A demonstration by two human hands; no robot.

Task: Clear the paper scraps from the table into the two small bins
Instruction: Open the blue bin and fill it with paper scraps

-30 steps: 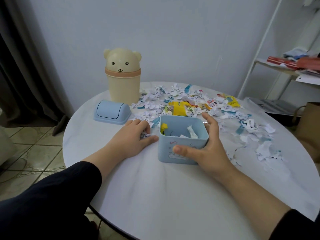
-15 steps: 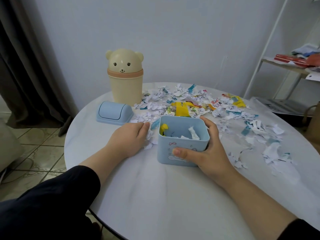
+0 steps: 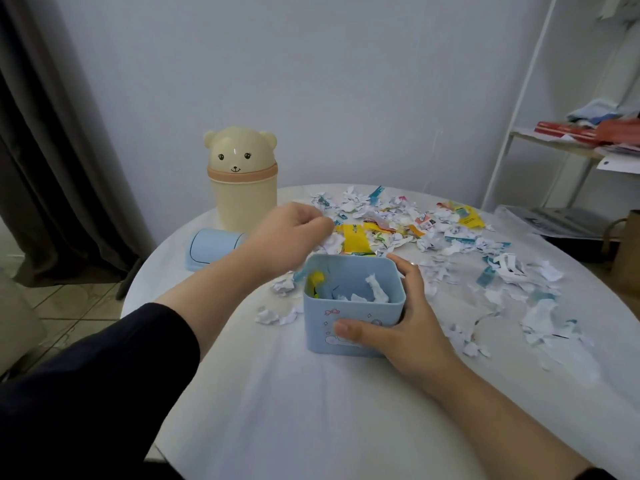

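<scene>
Right hand (image 3: pixel 412 330) grips the blue bin (image 3: pixel 346 306) at centre. Left hand (image 3: pixel 287 237) curls its fingers over paper scraps (image 3: pixel 436 237), hold unclear, its forearm overlapping the blue lid (image 3: pixel 211 249) beside the bear bin (image 3: pixel 242 192).

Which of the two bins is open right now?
The blue square bin, held by the right hand; the beige bear bin is closed.

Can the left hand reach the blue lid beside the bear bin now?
Probably yes. The left hand hovers just right of the blue lid, and nothing stands between them; only the forearm partly covers it in view.
</scene>
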